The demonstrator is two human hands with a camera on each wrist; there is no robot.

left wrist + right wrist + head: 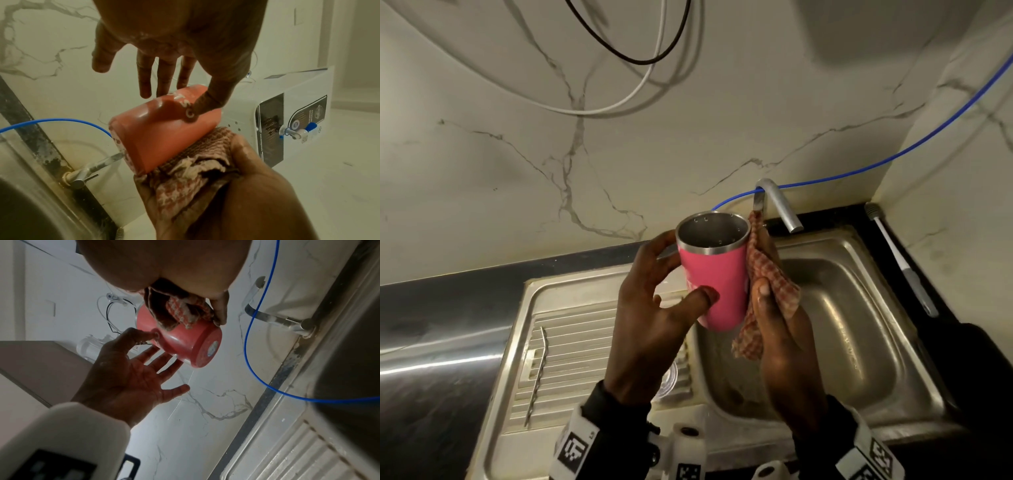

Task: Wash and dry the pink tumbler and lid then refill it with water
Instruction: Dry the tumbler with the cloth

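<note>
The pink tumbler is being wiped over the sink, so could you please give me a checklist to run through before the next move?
1. Pink tumbler supported: ok. The left hand steadies it with thumb and fingertips, the fingers fairly straight.
2. Checked cloth on the tumbler wall: ok. The right hand presses it against the right side.
3. Inside dry: not ok. Droplets show on the steel inner wall near the rim.
4. Held over the sink: ok, so drips fall into the basin.
5. Tap off: ok, no stream visible.
6. Lid ready: cannot tell. A clear round item on the drainboard is mostly hidden behind the left hand.
</note>
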